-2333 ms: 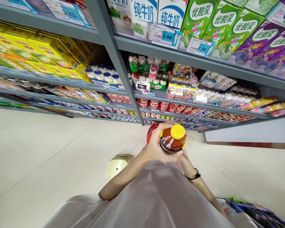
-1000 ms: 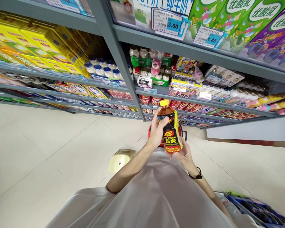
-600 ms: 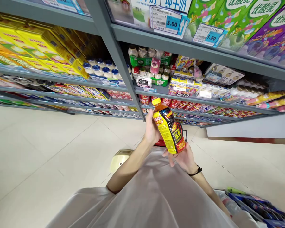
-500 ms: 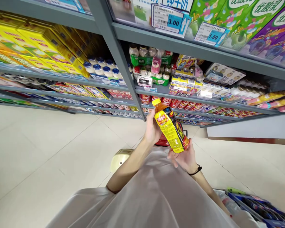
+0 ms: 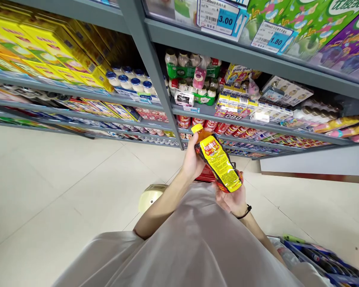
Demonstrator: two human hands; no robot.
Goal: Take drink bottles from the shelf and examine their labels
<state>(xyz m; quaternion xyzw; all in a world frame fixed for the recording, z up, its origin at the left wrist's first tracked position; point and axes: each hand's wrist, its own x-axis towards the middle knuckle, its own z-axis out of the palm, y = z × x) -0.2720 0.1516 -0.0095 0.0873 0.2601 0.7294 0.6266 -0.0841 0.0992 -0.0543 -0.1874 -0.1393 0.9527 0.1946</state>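
I hold a drink bottle (image 5: 219,161) with a yellow cap, amber liquid and a yellow, red and black label in both hands, in front of my chest. It lies tilted, cap up and to the left, the yellow side of the label facing me. My left hand (image 5: 192,161) grips its upper part near the neck. My right hand (image 5: 232,199) cups its base from below; a black band circles that wrist.
Grey store shelves (image 5: 209,115) carry small bottles, red cans, yellow boxes and milk cartons, with price tags 3.00 and 1.80 above. A red basket (image 5: 206,174) sits on the pale tiled floor behind the bottle. A blue cart edge (image 5: 317,257) shows at lower right.
The bottle went from pointing its cap at me to upright, then tilted left and turned, so the yellow label side now faces me. Both hands kept hold of it.
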